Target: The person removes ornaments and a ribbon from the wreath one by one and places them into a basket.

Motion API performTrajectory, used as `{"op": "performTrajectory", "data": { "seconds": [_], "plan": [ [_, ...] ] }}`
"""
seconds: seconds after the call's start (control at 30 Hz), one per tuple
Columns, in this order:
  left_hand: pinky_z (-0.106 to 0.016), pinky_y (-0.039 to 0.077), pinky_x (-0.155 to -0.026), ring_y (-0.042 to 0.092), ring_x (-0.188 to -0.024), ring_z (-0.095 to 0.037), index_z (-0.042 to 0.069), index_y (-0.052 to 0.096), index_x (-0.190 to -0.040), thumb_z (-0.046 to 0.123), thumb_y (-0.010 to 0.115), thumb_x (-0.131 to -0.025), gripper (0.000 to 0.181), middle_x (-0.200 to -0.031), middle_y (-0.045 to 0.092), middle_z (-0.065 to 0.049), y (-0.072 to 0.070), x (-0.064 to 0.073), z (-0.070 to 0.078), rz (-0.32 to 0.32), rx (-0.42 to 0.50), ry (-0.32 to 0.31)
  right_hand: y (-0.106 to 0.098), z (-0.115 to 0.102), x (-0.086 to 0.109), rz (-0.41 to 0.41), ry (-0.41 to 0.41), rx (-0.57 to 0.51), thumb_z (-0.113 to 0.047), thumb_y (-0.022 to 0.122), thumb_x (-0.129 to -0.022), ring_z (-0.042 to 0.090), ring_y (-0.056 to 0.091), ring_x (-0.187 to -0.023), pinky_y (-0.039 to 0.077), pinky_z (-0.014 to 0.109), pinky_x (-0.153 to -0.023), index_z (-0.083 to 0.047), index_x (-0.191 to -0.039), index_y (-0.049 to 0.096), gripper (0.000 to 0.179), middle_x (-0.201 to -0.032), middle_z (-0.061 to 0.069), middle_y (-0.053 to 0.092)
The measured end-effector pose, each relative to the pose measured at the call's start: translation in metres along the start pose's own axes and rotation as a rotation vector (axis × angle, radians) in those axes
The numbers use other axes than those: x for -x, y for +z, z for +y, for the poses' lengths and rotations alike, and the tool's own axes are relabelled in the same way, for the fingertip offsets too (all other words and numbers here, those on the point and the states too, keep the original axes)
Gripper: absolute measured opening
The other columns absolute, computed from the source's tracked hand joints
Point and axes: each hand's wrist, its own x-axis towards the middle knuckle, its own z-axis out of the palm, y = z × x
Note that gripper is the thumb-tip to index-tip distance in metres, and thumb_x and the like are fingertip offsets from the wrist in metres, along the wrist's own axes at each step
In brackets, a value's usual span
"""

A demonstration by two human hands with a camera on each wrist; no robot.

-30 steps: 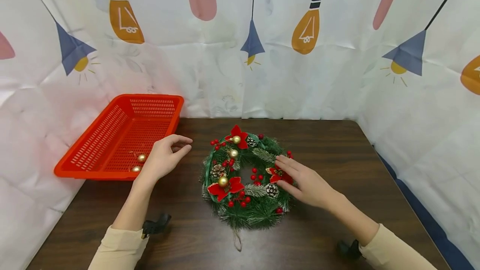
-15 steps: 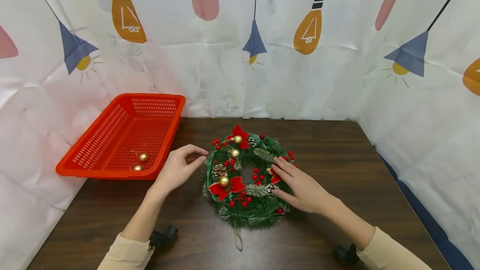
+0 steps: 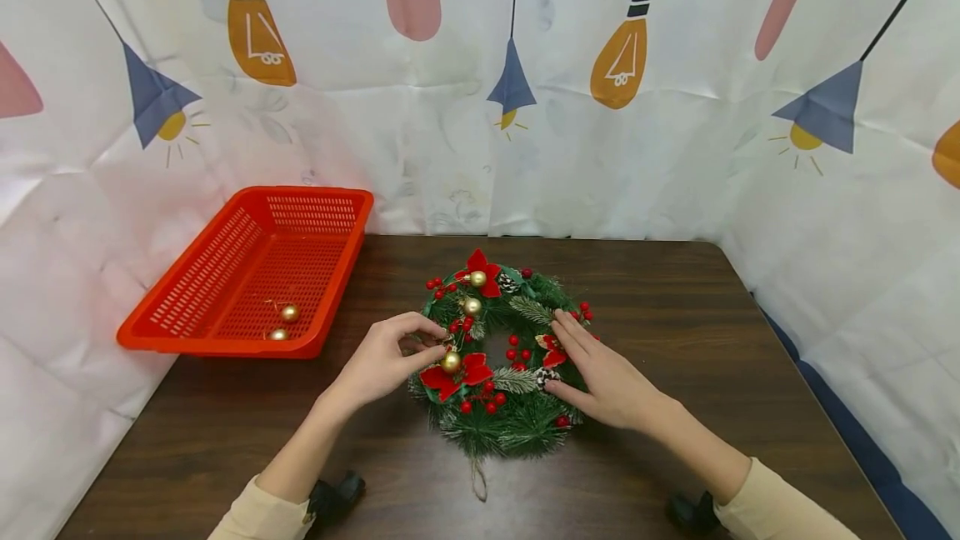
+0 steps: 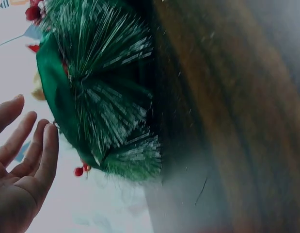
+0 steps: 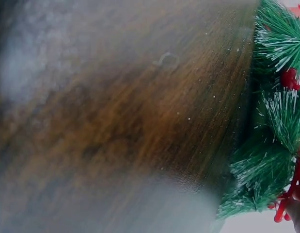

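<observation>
A green Christmas wreath (image 3: 517,432) lies flat on the table, decorated with red flowers, red berries, pine cones and gold balls. My left hand (image 3: 390,361) reaches over its left side, thumb and index fingertips right by a gold ball (image 3: 451,362) above a red flower (image 3: 442,382). In the left wrist view the fingers of that hand (image 4: 23,174) are loosely extended beside a green ribbon (image 4: 55,87), nothing visible between them. My right hand (image 3: 603,377) rests with straight fingers on the wreath's right side, partly covering a red flower (image 3: 553,350) and a pine cone (image 3: 547,377).
A red plastic basket (image 3: 255,347) stands at the table's left, with two gold balls (image 3: 289,312) inside. A twine loop (image 3: 478,480) trails from the wreath's near edge onto the dark wooden table (image 3: 645,298). A printed curtain (image 3: 442,148) hangs behind.
My left hand has moved right from beside the basket to the wreath's left side, now covering the left pine cone. The right hand has stayed on the wreath, barely shifting.
</observation>
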Motion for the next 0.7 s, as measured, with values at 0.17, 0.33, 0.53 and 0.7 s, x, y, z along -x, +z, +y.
{"op": "performTrajectory", "data": {
  "seconds": [0.17,0.33,0.53,0.7],
  "plan": [
    [-0.032,0.059,-0.077,0.065,-0.086,-0.014,0.013,0.076,-0.106,0.018,0.084,-0.088,0.020,-0.104,0.068,0.002,0.008,0.002,0.004,-0.035,-0.013,0.017,0.000,0.000,0.001,0.002,0.004,-0.003,-0.059,0.054,-0.102,0.023,0.017,-0.155,0.038,0.048,-0.113,-0.003,-0.162,0.026,0.087,-0.170,0.012,0.016],
    [-0.034,0.059,-0.078,0.064,-0.085,-0.013,0.014,0.075,-0.107,0.015,0.086,-0.086,0.024,-0.103,0.066,0.004,0.012,0.003,0.006,-0.064,-0.036,0.047,0.003,0.001,0.000,0.006,0.002,0.014,-0.060,0.052,-0.102,0.022,0.012,-0.156,0.036,0.048,-0.115,-0.003,-0.162,0.026,0.087,-0.170,0.011,0.016],
    [-0.032,0.060,-0.079,0.066,-0.087,-0.014,0.012,0.074,-0.107,0.007,0.087,-0.084,0.027,-0.103,0.066,0.004,0.015,0.002,0.007,-0.094,-0.038,0.066,0.003,0.001,0.001,0.003,0.000,0.023,-0.060,0.051,-0.103,0.022,0.012,-0.156,0.036,0.047,-0.115,-0.003,-0.162,0.027,0.086,-0.170,0.009,0.016],
    [-0.030,0.060,-0.078,0.066,-0.086,-0.013,0.010,0.074,-0.108,0.003,0.084,-0.086,0.025,-0.103,0.066,0.002,0.016,0.003,0.009,-0.092,-0.058,0.066,0.002,0.000,0.001,-0.001,0.006,0.019,-0.060,0.052,-0.102,0.022,0.012,-0.156,0.038,0.047,-0.113,-0.004,-0.162,0.026,0.086,-0.170,0.008,0.016]
  ]
}}
